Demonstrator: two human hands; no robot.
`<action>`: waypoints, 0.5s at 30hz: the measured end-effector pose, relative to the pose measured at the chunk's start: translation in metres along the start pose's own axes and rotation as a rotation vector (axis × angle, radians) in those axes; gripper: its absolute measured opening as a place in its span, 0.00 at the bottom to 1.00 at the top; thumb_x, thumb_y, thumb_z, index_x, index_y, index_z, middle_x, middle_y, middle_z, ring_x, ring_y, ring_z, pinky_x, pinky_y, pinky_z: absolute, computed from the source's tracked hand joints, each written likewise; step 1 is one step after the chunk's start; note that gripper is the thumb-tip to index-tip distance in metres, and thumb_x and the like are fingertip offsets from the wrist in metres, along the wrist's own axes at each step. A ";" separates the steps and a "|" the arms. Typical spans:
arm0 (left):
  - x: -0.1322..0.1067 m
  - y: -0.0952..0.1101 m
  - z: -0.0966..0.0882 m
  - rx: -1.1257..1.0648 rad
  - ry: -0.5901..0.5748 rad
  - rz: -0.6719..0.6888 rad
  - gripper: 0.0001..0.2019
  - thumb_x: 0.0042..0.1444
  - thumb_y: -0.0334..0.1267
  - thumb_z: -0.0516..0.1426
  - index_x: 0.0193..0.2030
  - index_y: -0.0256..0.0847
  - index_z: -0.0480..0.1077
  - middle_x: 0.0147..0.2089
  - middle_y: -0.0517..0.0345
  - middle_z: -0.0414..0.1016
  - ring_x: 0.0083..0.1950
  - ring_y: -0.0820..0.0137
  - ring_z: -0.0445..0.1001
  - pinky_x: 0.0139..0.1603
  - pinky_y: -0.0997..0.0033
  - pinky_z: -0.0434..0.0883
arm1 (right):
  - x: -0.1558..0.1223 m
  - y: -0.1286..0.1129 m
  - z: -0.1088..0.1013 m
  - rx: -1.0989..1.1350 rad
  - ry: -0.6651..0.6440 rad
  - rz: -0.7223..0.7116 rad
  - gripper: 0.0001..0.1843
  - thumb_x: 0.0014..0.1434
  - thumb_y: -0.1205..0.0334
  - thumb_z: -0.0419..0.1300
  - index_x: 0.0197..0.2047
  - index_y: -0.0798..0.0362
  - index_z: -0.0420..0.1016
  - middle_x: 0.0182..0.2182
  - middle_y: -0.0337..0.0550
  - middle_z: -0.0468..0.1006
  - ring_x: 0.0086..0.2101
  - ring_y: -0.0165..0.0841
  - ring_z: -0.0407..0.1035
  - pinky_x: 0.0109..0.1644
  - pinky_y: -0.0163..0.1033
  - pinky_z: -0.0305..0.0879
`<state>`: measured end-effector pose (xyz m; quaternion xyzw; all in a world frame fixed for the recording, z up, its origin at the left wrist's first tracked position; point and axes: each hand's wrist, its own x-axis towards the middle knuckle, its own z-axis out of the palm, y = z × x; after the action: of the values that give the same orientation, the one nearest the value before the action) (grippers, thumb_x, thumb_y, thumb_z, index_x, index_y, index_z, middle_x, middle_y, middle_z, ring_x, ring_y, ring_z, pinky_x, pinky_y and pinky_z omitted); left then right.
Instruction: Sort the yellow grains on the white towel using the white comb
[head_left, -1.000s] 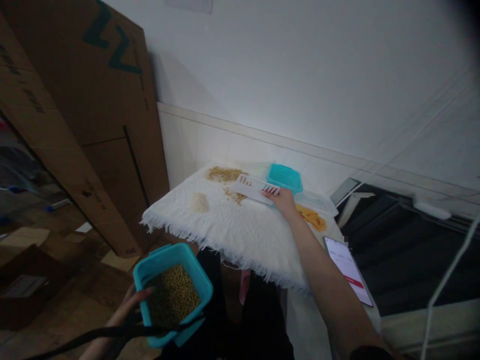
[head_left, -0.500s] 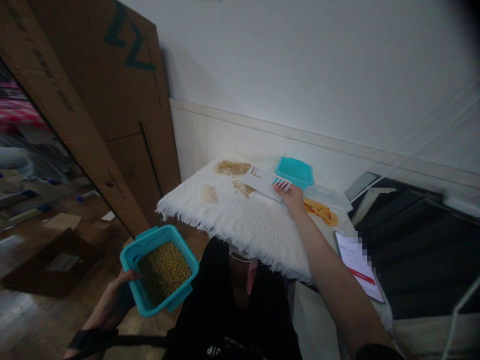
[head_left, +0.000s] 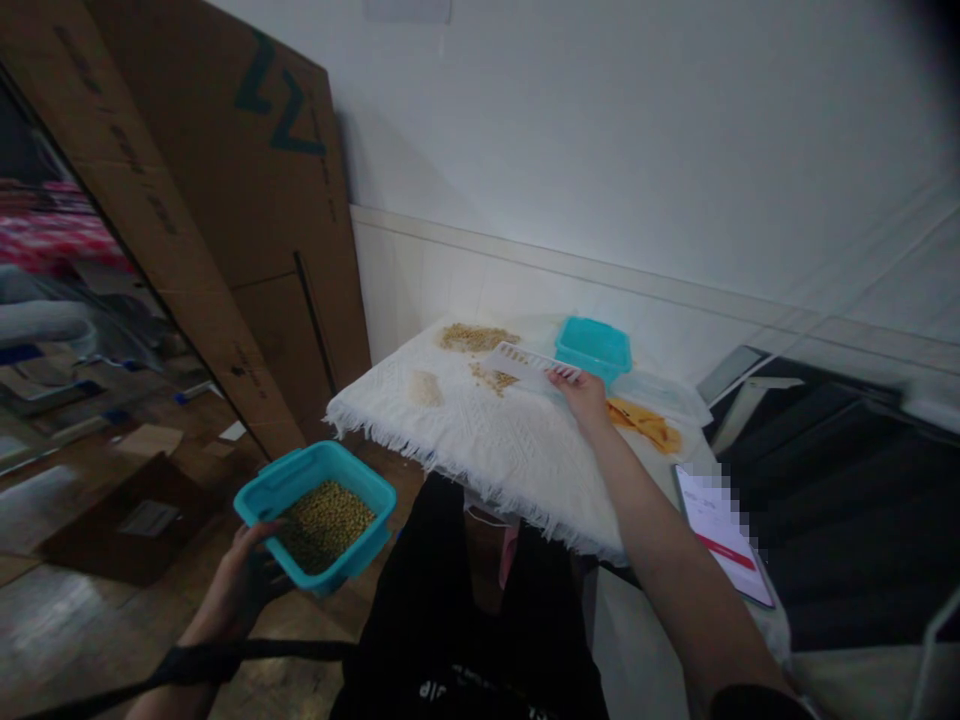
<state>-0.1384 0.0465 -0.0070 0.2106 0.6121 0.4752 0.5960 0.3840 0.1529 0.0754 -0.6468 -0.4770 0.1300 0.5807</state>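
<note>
My left hand [head_left: 244, 585] grips a teal plastic container [head_left: 319, 513] from below; it is partly filled with yellow-green beans and held low, off the table's left edge. My right hand [head_left: 579, 392] reaches across the white fringed cloth [head_left: 487, 440] and holds one end of a white slotted scoop [head_left: 529, 364]. The scoop rests beside a small heap of beans [head_left: 491, 377]. A larger bean heap [head_left: 476, 337] and a pale grain heap [head_left: 425, 387] lie farther left on the cloth.
A second teal container [head_left: 594, 348] stands at the back of the table, with yellow flakes [head_left: 643, 422] on clear plastic to its right. A phone [head_left: 721, 532] lies at the table's right edge. Large cardboard boxes [head_left: 225, 200] lean at left; a wall runs behind.
My left hand has tilted the bean container flatter and carried it slightly up and left. The view has swung to the left. My right hand stays on the scoop.
</note>
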 end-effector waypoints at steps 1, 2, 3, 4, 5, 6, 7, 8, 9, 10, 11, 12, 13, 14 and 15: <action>-0.001 -0.001 -0.002 0.031 -0.022 0.004 0.29 0.54 0.39 0.67 0.62 0.48 0.69 0.43 0.54 0.82 0.36 0.57 0.84 0.39 0.54 0.82 | 0.000 -0.001 0.000 0.005 -0.007 0.003 0.30 0.43 0.34 0.71 0.34 0.54 0.83 0.32 0.44 0.85 0.36 0.41 0.77 0.42 0.43 0.71; -0.002 -0.002 -0.002 0.057 -0.043 0.004 0.32 0.53 0.40 0.68 0.65 0.50 0.67 0.46 0.52 0.83 0.38 0.55 0.84 0.39 0.53 0.82 | 0.000 -0.001 0.000 0.011 -0.019 0.006 0.30 0.42 0.34 0.72 0.34 0.53 0.83 0.32 0.44 0.85 0.36 0.42 0.77 0.43 0.43 0.71; -0.003 -0.003 -0.003 0.078 -0.061 -0.001 0.35 0.52 0.40 0.69 0.67 0.52 0.66 0.49 0.51 0.83 0.40 0.52 0.85 0.40 0.51 0.83 | 0.000 -0.002 -0.001 0.016 -0.030 0.011 0.29 0.41 0.34 0.72 0.33 0.53 0.84 0.32 0.44 0.85 0.37 0.42 0.78 0.43 0.44 0.71; -0.005 -0.005 -0.002 0.091 -0.076 -0.011 0.38 0.50 0.40 0.70 0.68 0.54 0.65 0.51 0.50 0.83 0.42 0.50 0.85 0.41 0.49 0.83 | 0.000 -0.003 -0.001 0.018 -0.041 0.019 0.29 0.41 0.35 0.73 0.33 0.53 0.84 0.32 0.44 0.86 0.37 0.43 0.78 0.44 0.44 0.72; -0.007 -0.007 0.000 0.093 -0.084 -0.025 0.40 0.49 0.40 0.71 0.70 0.54 0.64 0.53 0.48 0.83 0.44 0.48 0.85 0.42 0.48 0.83 | 0.000 -0.004 0.000 0.018 -0.048 0.027 0.28 0.40 0.35 0.73 0.32 0.53 0.84 0.32 0.44 0.86 0.38 0.43 0.78 0.44 0.44 0.72; -0.010 -0.010 0.003 0.091 -0.090 -0.035 0.42 0.48 0.40 0.71 0.70 0.53 0.63 0.54 0.47 0.83 0.45 0.46 0.85 0.43 0.47 0.83 | 0.000 -0.004 0.000 0.018 -0.050 0.032 0.28 0.40 0.36 0.74 0.32 0.53 0.84 0.32 0.45 0.86 0.38 0.44 0.78 0.44 0.44 0.72; -0.014 -0.012 0.007 0.090 -0.102 -0.044 0.43 0.48 0.40 0.72 0.71 0.53 0.63 0.55 0.46 0.83 0.47 0.45 0.85 0.45 0.46 0.83 | -0.001 -0.004 0.000 0.018 -0.051 0.033 0.28 0.40 0.36 0.74 0.32 0.53 0.84 0.32 0.45 0.86 0.38 0.43 0.78 0.44 0.44 0.72; -0.019 -0.015 0.011 0.081 -0.112 -0.045 0.44 0.47 0.40 0.72 0.71 0.52 0.62 0.56 0.45 0.83 0.48 0.45 0.85 0.47 0.46 0.83 | -0.001 -0.004 0.001 0.018 -0.051 0.035 0.28 0.39 0.36 0.74 0.32 0.54 0.84 0.32 0.45 0.86 0.37 0.43 0.78 0.43 0.44 0.72; -0.025 -0.018 0.016 0.082 -0.123 -0.037 0.45 0.47 0.40 0.73 0.72 0.51 0.62 0.57 0.45 0.82 0.48 0.45 0.85 0.48 0.46 0.82 | -0.001 -0.003 0.001 0.017 -0.054 0.033 0.29 0.39 0.36 0.74 0.32 0.54 0.85 0.32 0.46 0.86 0.36 0.42 0.77 0.42 0.44 0.71; -0.032 -0.020 0.022 0.088 -0.142 -0.028 0.47 0.45 0.39 0.74 0.73 0.51 0.61 0.58 0.45 0.82 0.49 0.44 0.85 0.49 0.46 0.82 | -0.001 -0.002 0.001 0.012 -0.062 0.030 0.29 0.39 0.36 0.74 0.33 0.54 0.85 0.32 0.46 0.85 0.35 0.42 0.77 0.42 0.43 0.71; -0.039 -0.023 0.029 0.094 -0.165 -0.026 0.50 0.44 0.39 0.74 0.73 0.52 0.60 0.58 0.45 0.82 0.50 0.43 0.85 0.49 0.45 0.82 | -0.001 0.000 0.002 0.003 -0.069 0.030 0.30 0.39 0.36 0.74 0.33 0.55 0.85 0.31 0.46 0.85 0.34 0.41 0.76 0.41 0.43 0.70; -0.046 -0.025 0.036 0.080 -0.190 -0.029 0.51 0.43 0.40 0.75 0.74 0.53 0.59 0.58 0.46 0.83 0.51 0.41 0.84 0.50 0.45 0.82 | -0.001 0.001 0.002 -0.011 -0.077 0.032 0.31 0.38 0.35 0.74 0.33 0.55 0.85 0.30 0.46 0.85 0.33 0.41 0.76 0.40 0.42 0.70; -0.054 -0.027 0.044 0.049 -0.219 -0.035 0.51 0.44 0.42 0.74 0.75 0.53 0.59 0.58 0.46 0.83 0.53 0.41 0.84 0.51 0.45 0.82 | -0.001 0.002 0.002 -0.026 -0.085 0.032 0.31 0.38 0.35 0.74 0.33 0.55 0.86 0.30 0.46 0.85 0.33 0.41 0.76 0.39 0.42 0.70; -0.062 -0.029 0.052 0.025 -0.236 -0.042 0.52 0.44 0.44 0.74 0.75 0.53 0.58 0.58 0.46 0.83 0.55 0.41 0.83 0.52 0.46 0.82 | -0.001 0.003 0.002 -0.038 -0.093 0.031 0.32 0.38 0.35 0.74 0.34 0.55 0.86 0.30 0.46 0.85 0.33 0.41 0.76 0.38 0.42 0.69; -0.069 -0.030 0.060 0.010 -0.242 -0.050 0.53 0.43 0.42 0.75 0.75 0.53 0.57 0.58 0.47 0.83 0.57 0.41 0.82 0.53 0.47 0.82 | -0.001 0.003 0.001 -0.048 -0.098 0.029 0.32 0.38 0.34 0.74 0.34 0.55 0.86 0.30 0.46 0.85 0.33 0.41 0.76 0.38 0.42 0.69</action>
<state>-0.0592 -0.0043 0.0141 0.2539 0.5432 0.4283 0.6760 0.3838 0.1533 0.0719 -0.6601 -0.4986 0.1585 0.5390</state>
